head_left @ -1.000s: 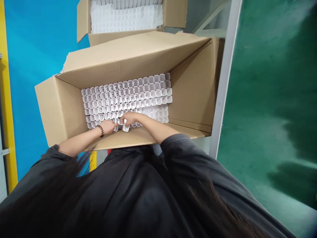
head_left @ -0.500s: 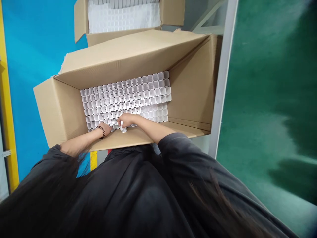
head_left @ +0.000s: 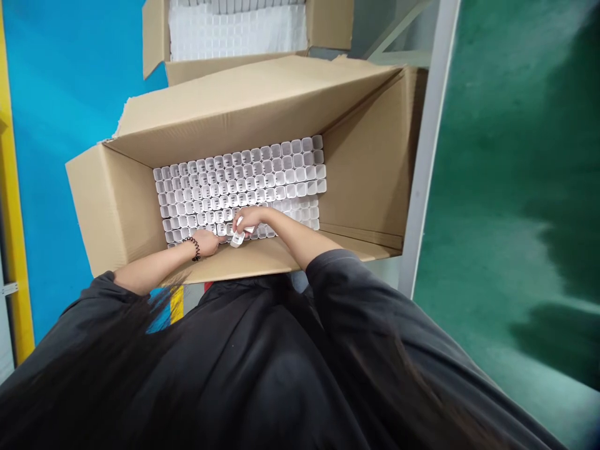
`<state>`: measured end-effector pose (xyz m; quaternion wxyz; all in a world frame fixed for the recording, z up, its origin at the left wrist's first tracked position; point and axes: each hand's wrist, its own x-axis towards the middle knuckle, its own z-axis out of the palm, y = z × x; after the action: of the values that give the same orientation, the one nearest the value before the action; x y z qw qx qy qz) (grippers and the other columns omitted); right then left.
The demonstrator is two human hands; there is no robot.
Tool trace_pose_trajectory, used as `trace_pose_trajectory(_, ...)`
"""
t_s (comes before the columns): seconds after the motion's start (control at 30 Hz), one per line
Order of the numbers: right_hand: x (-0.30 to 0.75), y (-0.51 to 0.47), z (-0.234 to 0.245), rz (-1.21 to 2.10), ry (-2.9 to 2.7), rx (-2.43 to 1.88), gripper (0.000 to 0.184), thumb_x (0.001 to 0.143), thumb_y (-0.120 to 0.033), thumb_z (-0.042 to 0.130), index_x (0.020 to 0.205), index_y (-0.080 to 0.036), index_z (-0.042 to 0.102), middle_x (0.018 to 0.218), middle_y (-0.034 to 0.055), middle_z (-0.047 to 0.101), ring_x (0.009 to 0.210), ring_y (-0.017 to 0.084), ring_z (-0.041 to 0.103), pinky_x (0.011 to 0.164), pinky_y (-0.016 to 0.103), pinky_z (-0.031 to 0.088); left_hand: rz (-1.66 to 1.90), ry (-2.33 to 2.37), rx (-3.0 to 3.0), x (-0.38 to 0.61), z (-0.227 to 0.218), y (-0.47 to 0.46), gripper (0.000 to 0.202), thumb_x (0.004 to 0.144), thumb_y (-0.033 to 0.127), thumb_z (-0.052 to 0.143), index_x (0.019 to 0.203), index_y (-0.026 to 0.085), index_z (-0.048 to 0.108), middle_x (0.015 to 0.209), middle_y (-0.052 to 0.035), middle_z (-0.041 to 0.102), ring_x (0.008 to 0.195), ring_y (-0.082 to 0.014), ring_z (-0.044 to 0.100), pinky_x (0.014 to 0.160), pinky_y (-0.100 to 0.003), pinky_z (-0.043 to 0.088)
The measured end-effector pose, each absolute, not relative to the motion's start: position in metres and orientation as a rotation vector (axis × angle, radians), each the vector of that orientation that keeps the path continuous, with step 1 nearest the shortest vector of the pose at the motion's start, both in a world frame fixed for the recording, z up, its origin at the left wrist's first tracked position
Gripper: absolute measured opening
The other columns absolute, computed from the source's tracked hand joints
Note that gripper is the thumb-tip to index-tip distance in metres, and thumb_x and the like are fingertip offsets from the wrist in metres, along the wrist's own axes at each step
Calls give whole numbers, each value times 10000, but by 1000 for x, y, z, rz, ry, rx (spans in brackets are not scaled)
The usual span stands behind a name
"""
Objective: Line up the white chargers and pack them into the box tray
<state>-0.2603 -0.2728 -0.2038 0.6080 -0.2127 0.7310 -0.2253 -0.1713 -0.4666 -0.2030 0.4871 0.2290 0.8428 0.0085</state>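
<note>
My right hand is closed around a small white square plastic container, which tilts near the front wall of the carton. A second white edge shows beneath its fingers, too small to name. To its left, my left hand, a black coil band at the wrist, lies over the front row with a finger stretched to the right. That fingertip is near the held container; the other fingers are mostly hidden. Rows of open-topped white containers fill much of the cardboard box.
Behind stands another open cardboard box with white contents. Lower white containers show at the right front of the near box. A grey metal frame edge borders a green surface at right. Blue floor lies at left.
My right hand has moved slightly to the right and up, with the container now more tilted. My left hand has slid a little to the right along the front row.
</note>
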Motion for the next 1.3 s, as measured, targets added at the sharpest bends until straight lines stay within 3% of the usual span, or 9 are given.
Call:
trace_pose_trajectory(0.13, -253, -279, -205, -557, 1680, -525, 366, 769, -168, 698, 1133, -169, 734, 911, 46, 777, 786, 160, 732, 744, 226, 561, -86, 1998, 544, -173, -202, -469, 482, 985, 324, 491, 1462, 262, 476, 1213, -139, 683, 1119, -296, 648, 921, -397, 497)
trace_pose_trajectory(0.33, -241, -294, -204, -582, 1726, -630, 389, 783, -168, 674, 1162, -225, 734, 878, 3, 779, 857, 166, 726, 763, 200, 515, -155, 1944, 527, -178, -200, -466, 467, 1001, 433, 536, 1393, 180, 506, 1240, -114, 629, 1107, -249, 634, 970, -493, 529)
trace_pose_trajectory(0.63, -228, -308, -210, -486, 1844, -753, 498, 723, -166, 749, 1212, -247, 703, 1196, 8, 728, 1064, 209, 670, 810, 202, 460, -170, 1929, 528, -183, -188, -460, 440, 994, 423, 559, 1350, 166, 534, 1216, -108, 633, 1070, -233, 645, 945, -471, 551)
trace_pose_trajectory(0.83, -246, -295, -208, -444, 1906, -701, 483, 818, -335, 731, 1282, -235, 640, 1235, 61, 702, 1092, 233, 653, 856, 245, 463, -142, 2024, 563, -182, -178, -450, 408, 1014, 437, 497, 1268, 135, 600, 1160, -119, 668, 1088, -246, 645, 974, -479, 515)
trace_pose_trajectory(0.93, -263, -280, -207, -393, 1931, -628, 455, 881, -408, 665, 1296, -226, 622, 1300, 73, 668, 1115, 236, 645, 862, 261, 473, -121, 2043, 606, -179, -175, -446, 422, 1037, 365, 396, 1379, 177, 556, 1107, -154, 695, 1094, -307, 657, 934, -476, 504)
trace_pose_trajectory(1.03, -270, -267, -208, -252, 1925, -536, 427, 852, -448, 702, 1152, -144, 706, 1214, 146, 697, 1125, 313, 644, 891, 335, 494, -114, 2005, 637, -174, -178, -447, 469, 1032, 303, 369, 1493, 272, 449, 1075, -159, 714, 1059, -340, 677, 866, -455, 512)
trace_pose_trajectory(1.13, -261, -264, -212, -111, 1875, -456, 458, 788, -490, 771, 1028, -100, 747, 1108, 187, 719, 1098, 367, 653, 907, 415, 518, -138, 1961, 635, -171, -184, -452, 448, 1036, 315, 408, 1476, 251, 465, 1107, -136, 704, 1051, -300, 676, 881, -460, 526)
trace_pose_trajectory(1.3, -239, -279, -217, -26, 1814, -375, 360, 921, -441, 664, 1136, -153, 677, 1179, 110, 683, 1064, 232, 658, 936, 426, 545, -185, 1933, 605, -172, -191, -458, 420, 1005, 436, 535, 1322, 161, 562, 1184, -102, 654, 1074, -234, 648, 959, -478, 536)
